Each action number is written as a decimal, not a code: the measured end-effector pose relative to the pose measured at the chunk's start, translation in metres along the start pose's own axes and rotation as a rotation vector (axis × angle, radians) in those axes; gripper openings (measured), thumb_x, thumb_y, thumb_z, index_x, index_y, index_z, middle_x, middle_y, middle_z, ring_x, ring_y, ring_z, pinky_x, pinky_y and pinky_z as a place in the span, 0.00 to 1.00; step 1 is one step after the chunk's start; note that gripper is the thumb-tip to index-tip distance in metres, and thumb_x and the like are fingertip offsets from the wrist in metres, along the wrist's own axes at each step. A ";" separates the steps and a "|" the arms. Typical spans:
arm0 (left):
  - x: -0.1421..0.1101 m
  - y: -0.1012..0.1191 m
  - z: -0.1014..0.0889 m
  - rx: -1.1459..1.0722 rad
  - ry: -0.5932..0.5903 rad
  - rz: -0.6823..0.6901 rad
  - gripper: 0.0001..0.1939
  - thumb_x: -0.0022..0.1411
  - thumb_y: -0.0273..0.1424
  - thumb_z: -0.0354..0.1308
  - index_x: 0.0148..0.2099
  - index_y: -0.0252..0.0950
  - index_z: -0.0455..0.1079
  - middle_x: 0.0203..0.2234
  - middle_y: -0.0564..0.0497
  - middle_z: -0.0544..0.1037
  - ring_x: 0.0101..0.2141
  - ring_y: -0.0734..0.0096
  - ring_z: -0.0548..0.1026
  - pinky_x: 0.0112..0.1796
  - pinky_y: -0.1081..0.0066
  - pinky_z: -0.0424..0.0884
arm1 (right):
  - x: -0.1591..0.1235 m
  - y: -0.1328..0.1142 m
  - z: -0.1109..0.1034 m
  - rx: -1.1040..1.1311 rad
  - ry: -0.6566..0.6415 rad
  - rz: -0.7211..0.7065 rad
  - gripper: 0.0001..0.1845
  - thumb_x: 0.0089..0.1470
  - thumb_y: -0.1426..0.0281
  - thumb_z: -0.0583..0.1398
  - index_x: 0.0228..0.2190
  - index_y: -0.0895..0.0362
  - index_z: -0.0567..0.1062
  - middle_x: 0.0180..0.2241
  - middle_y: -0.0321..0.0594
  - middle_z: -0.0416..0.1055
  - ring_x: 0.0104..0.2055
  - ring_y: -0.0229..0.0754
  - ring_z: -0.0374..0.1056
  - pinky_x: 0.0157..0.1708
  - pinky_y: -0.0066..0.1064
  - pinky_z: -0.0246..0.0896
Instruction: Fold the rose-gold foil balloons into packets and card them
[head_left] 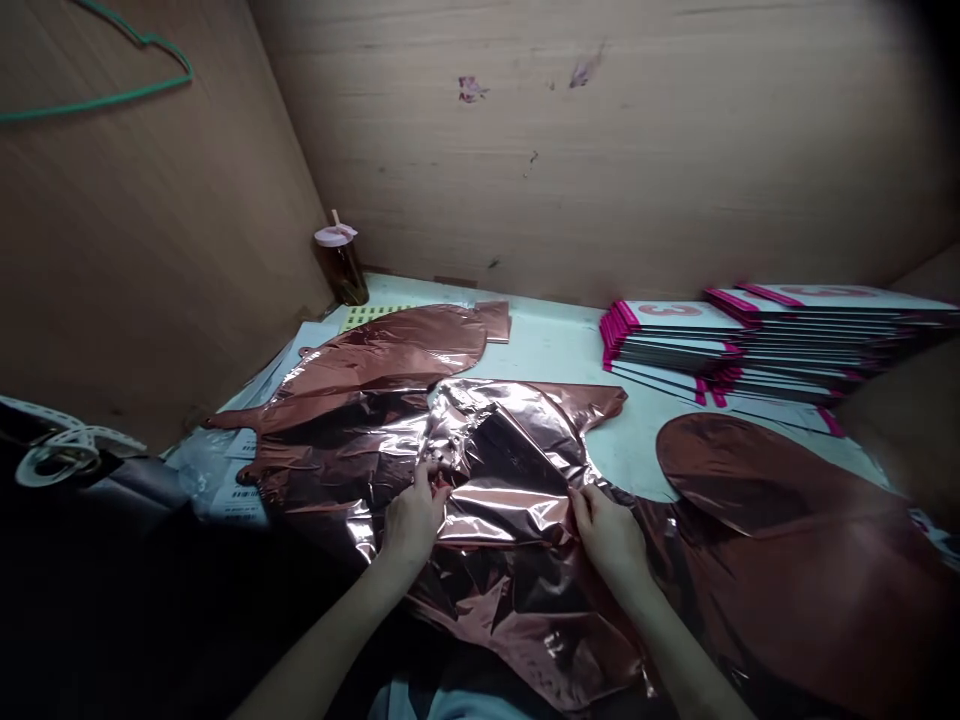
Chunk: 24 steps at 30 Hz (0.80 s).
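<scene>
You're pinching foil (pixel 487 500) w/ L hand (pixel 409 522) & R hand (pixel 611 540), fingers clamped on it; cup (pixel 343 272) w/ straw (pixel 336 217) is standing behind, contents unclear.

A crumpled, rose-brown metallic foil sheet (pixel 495 500) lies over the pale desk (pixel 555 352). Left of this sheet spreads a flat, rose-brown foil shape (pixel 330 440); behind the sheet, leftward, stands a brown cylindrical tumbler (pixel 345 275); behind, rightward, stacked white rectangular packets (pixel 787 345); to its right, a rounded, rose-brown foil piece (pixel 739 470); farthest behind, a tan wooden panel (pixel 600 180).
</scene>
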<state>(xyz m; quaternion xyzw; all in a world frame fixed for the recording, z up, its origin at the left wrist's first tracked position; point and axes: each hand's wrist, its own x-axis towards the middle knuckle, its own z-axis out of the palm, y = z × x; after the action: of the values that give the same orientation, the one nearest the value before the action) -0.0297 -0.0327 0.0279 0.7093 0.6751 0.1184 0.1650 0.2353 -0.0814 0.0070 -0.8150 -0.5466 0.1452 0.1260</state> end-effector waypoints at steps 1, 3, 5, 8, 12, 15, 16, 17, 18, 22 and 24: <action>-0.006 0.005 0.004 0.031 0.079 0.056 0.18 0.69 0.31 0.52 0.59 0.34 0.66 0.44 0.39 0.78 0.44 0.55 0.78 0.41 0.62 0.72 | -0.002 -0.001 0.000 -0.015 0.002 0.007 0.14 0.65 0.66 0.52 0.29 0.56 0.71 0.23 0.41 0.72 0.24 0.41 0.64 0.25 0.29 0.39; -0.018 0.016 0.015 0.090 0.210 0.331 0.21 0.70 0.30 0.51 0.63 0.41 0.63 0.56 0.41 0.72 0.55 0.55 0.71 0.52 0.57 0.68 | -0.004 -0.005 0.001 -0.050 0.013 0.015 0.14 0.65 0.65 0.52 0.31 0.56 0.72 0.24 0.41 0.72 0.25 0.41 0.65 0.25 0.29 0.40; -0.026 0.027 0.029 0.124 0.171 0.684 0.24 0.70 0.36 0.52 0.66 0.46 0.60 0.63 0.47 0.64 0.63 0.53 0.60 0.60 0.53 0.58 | -0.006 -0.006 0.003 -0.083 0.022 0.031 0.14 0.65 0.65 0.52 0.32 0.57 0.72 0.24 0.41 0.72 0.25 0.42 0.66 0.25 0.30 0.42; -0.030 0.034 0.045 0.131 -0.064 0.862 0.39 0.63 0.56 0.50 0.71 0.47 0.49 0.69 0.47 0.50 0.67 0.39 0.44 0.62 0.38 0.45 | -0.015 0.000 0.005 -0.124 0.210 -0.055 0.13 0.65 0.66 0.52 0.38 0.60 0.73 0.29 0.46 0.74 0.27 0.45 0.68 0.25 0.31 0.51; -0.027 0.032 0.050 0.128 -0.183 0.822 0.41 0.62 0.60 0.46 0.71 0.53 0.44 0.71 0.48 0.39 0.67 0.30 0.34 0.59 0.30 0.35 | -0.036 0.021 -0.001 -0.188 0.497 -0.728 0.14 0.63 0.72 0.54 0.46 0.64 0.73 0.47 0.56 0.73 0.47 0.52 0.71 0.46 0.44 0.65; -0.025 0.036 0.043 0.133 -0.242 0.850 0.40 0.61 0.59 0.51 0.70 0.57 0.46 0.71 0.49 0.40 0.66 0.28 0.34 0.58 0.27 0.36 | -0.041 0.037 -0.005 -0.247 0.373 -1.042 0.22 0.61 0.81 0.52 0.55 0.67 0.69 0.58 0.56 0.66 0.63 0.56 0.59 0.58 0.48 0.60; -0.025 0.036 0.038 0.140 -0.264 0.853 0.40 0.60 0.58 0.54 0.70 0.57 0.48 0.71 0.48 0.40 0.66 0.27 0.35 0.57 0.27 0.37 | -0.039 0.041 -0.006 -0.249 0.329 -1.081 0.25 0.60 0.82 0.51 0.58 0.68 0.66 0.60 0.56 0.64 0.65 0.55 0.55 0.60 0.47 0.60; -0.024 0.036 0.034 0.146 -0.283 0.848 0.40 0.59 0.55 0.57 0.70 0.56 0.49 0.71 0.48 0.42 0.66 0.27 0.35 0.57 0.26 0.38 | -0.037 0.046 -0.008 -0.232 0.288 -1.112 0.27 0.60 0.83 0.50 0.60 0.69 0.63 0.61 0.56 0.63 0.67 0.54 0.53 0.60 0.46 0.60; -0.023 0.033 0.028 0.146 -0.297 0.837 0.40 0.59 0.52 0.59 0.69 0.54 0.51 0.71 0.48 0.43 0.67 0.28 0.36 0.58 0.27 0.40 | -0.034 0.051 -0.010 -0.198 0.243 -1.136 0.29 0.60 0.83 0.50 0.62 0.67 0.60 0.61 0.54 0.62 0.67 0.53 0.52 0.61 0.45 0.61; -0.014 0.001 0.001 0.041 -0.381 0.830 0.37 0.59 0.26 0.55 0.70 0.41 0.54 0.69 0.46 0.50 0.68 0.48 0.45 0.63 0.46 0.50 | -0.031 0.073 -0.023 0.040 0.063 -1.104 0.30 0.63 0.81 0.49 0.64 0.56 0.58 0.61 0.47 0.63 0.64 0.45 0.59 0.58 0.39 0.65; -0.006 -0.018 -0.016 -0.087 -0.489 0.842 0.36 0.56 0.19 0.49 0.68 0.39 0.58 0.67 0.47 0.57 0.67 0.59 0.53 0.64 0.56 0.53 | -0.035 0.082 -0.033 0.206 -0.041 -1.022 0.26 0.63 0.78 0.50 0.61 0.53 0.64 0.60 0.46 0.66 0.61 0.43 0.63 0.56 0.35 0.67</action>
<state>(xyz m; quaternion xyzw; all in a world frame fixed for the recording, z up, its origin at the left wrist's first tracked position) -0.0526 -0.0374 0.0354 0.9202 0.2654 0.0329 0.2857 0.3050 -0.1453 0.0110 -0.4247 -0.8598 0.1341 0.2498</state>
